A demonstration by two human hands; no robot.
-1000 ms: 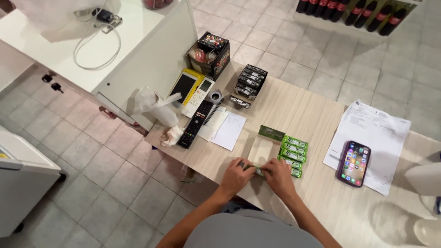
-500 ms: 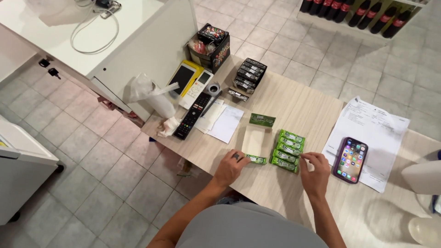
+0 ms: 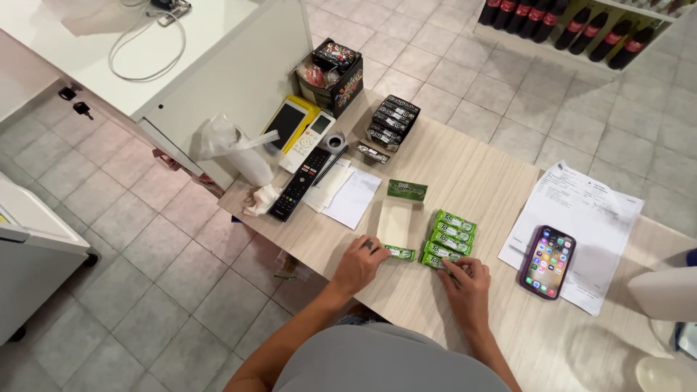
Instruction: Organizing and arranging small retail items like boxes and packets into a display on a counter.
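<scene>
Green gum packs point(image 3: 450, 239) lie in a stack at frame centre beside an open carton point(image 3: 398, 221). Right hand point(image 3: 468, 284) pinches the lowest pack; left hand point(image 3: 359, 263) grips a single pack point(image 3: 399, 252). Sorting underway; next requires aligned placement.

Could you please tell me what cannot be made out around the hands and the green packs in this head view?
- Right hand: its fingers cover the nearest green pack.
- Open box: contents too small to tell.
- White object: cut off by the right edge.
</scene>
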